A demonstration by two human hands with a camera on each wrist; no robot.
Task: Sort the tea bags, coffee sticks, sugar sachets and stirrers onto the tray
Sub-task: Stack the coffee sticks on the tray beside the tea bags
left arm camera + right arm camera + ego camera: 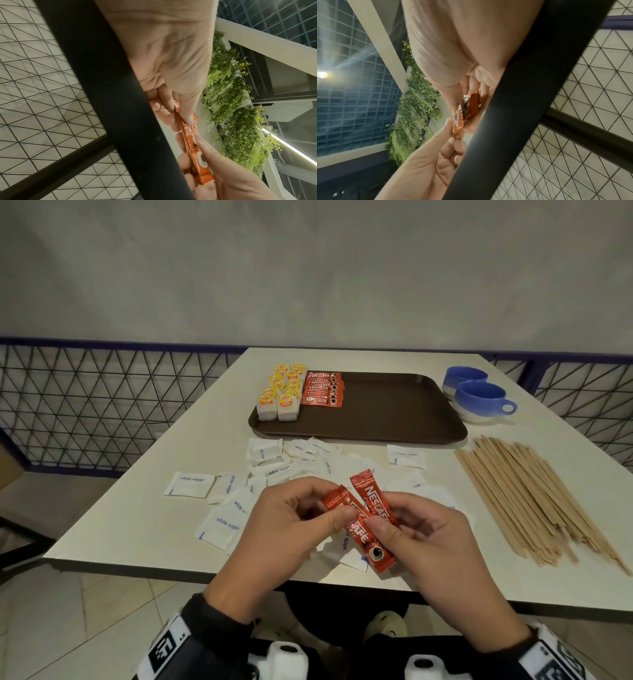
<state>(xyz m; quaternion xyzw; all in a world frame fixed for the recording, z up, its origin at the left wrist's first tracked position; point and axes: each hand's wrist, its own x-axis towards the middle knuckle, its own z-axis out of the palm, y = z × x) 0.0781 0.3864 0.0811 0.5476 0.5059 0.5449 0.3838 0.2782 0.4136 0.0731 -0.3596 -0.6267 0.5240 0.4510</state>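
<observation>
We read "NESCAFE" in white on the red coffee sticks (pixel 364 523) pinched between our left hand (pixel 287 529) and right hand (pixel 435 546), just nearer us than the tray (pixel 394 412); "CLASSIC" stands beneath it. The same "NESCAFE" shows on the sticks stacked (pixel 322 389) at the tray's left. Sugar sachets (pixel 224 523) on the bench (pixel 144 525) before the tray read "white sugar" in blue. Tea bag tags (pixel 284 386) at the tray's left edge are too small for us to read.

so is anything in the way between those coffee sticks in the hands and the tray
Nothing visible blocks them. The coffee sticks are held above the table; only flat sugar sachets lie between them and the tray, whose middle and right are bare.
</observation>
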